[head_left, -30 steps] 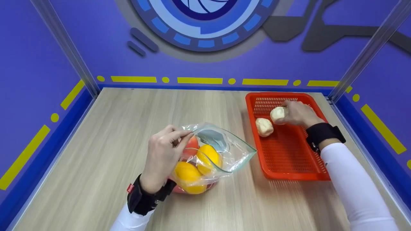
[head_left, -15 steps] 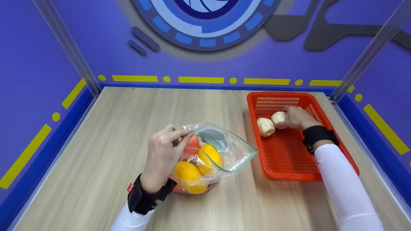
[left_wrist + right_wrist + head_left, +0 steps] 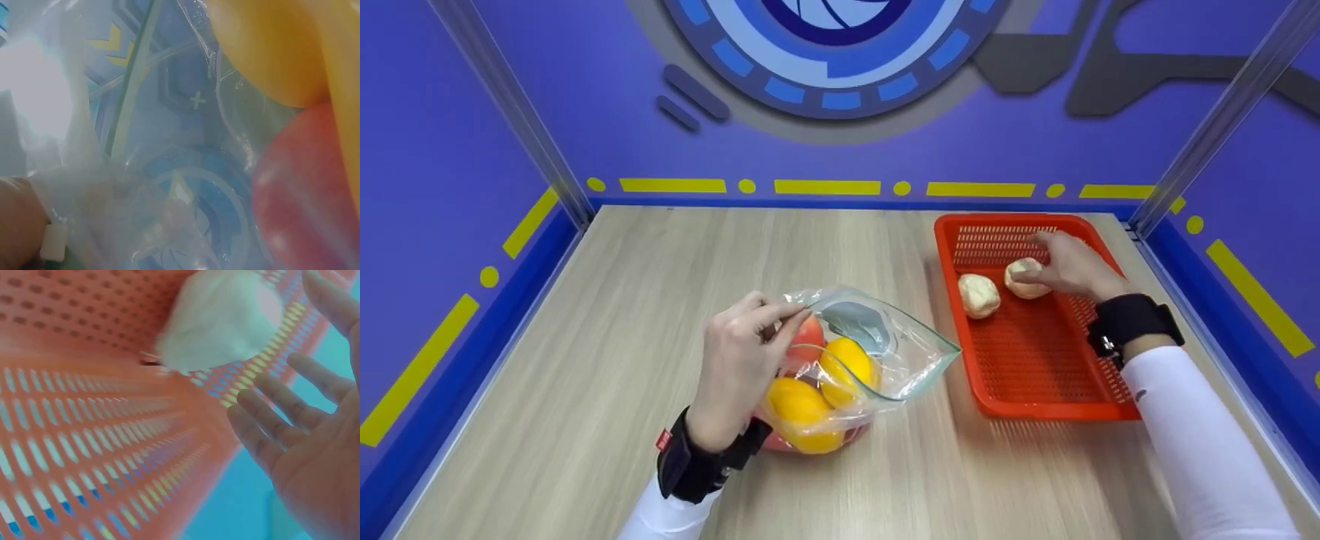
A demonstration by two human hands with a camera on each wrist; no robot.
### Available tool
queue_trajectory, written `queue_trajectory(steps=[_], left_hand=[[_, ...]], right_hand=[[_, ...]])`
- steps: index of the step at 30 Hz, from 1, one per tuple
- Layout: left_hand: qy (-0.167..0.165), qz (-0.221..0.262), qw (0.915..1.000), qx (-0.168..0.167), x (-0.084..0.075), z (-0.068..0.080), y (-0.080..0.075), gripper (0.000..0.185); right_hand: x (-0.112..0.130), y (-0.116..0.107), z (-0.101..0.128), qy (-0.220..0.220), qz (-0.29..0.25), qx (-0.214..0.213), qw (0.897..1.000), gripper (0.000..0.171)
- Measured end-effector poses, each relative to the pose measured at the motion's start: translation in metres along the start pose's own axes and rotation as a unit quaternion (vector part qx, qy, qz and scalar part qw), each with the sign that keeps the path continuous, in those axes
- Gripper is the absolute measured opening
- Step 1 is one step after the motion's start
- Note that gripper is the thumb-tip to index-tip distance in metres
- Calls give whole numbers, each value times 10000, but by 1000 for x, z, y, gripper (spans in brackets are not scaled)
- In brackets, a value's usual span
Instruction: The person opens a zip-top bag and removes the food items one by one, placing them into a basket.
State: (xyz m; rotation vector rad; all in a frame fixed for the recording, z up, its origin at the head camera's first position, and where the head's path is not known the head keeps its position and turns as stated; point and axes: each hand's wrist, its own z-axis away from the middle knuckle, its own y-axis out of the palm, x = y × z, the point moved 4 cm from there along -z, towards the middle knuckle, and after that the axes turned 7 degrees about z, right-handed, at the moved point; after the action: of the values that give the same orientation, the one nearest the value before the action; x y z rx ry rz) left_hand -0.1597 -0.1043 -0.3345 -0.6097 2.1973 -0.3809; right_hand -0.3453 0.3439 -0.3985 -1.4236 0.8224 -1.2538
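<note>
My left hand (image 3: pixel 742 352) pinches the rim of a clear zip bag (image 3: pixel 915 367) between thumb and fingers, and the bag's mouth gapes. Inside sit yellow, mango-like fruits (image 3: pixel 799 401) and a red round fruit (image 3: pixel 808 337), which also shows close up as a red fruit (image 3: pixel 306 191) in the left wrist view. Over the red basket (image 3: pixel 986 411) my right hand (image 3: pixel 1076 266) has its fingers spread beside a cream-coloured lumpy ball (image 3: pixel 1024 279). The right wrist view shows a gap between the fingers (image 3: pixel 264 419) and this pale ball (image 3: pixel 225 320).
A second cream lumpy ball (image 3: pixel 979 296) lies against the basket's left side. The basket has slotted walls and stands at the right of the wooden table (image 3: pixel 645 300). Purple panels (image 3: pixel 810 165) enclose the table at the back and sides.
My right hand gripped the ball earlier and lowered it beside the other one; now the fingers have spread off it, and the ball sits slightly further right. The left hand holds still.
</note>
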Motion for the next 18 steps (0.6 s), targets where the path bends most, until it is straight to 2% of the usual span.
queue_trajectory(steps=[7,11,15,18], left_hand=[[162,-36,9998,-78,-1,0,0,13],[175,-37,9998,-97,-1,0,0,13],[121,-27,9999,-86,-1,0,0,13],[105,-23,9999,-68,0,0,0,13]], right_hand=[[50,-34,29,-695,-124,-869,9937,69],[89,-46,50,-1233,-87,-1348,9831,63],[132,-48,75,-1755,-9,-1621,9710,58],[164,-45,95,-2290,57,-1804,9566,55]])
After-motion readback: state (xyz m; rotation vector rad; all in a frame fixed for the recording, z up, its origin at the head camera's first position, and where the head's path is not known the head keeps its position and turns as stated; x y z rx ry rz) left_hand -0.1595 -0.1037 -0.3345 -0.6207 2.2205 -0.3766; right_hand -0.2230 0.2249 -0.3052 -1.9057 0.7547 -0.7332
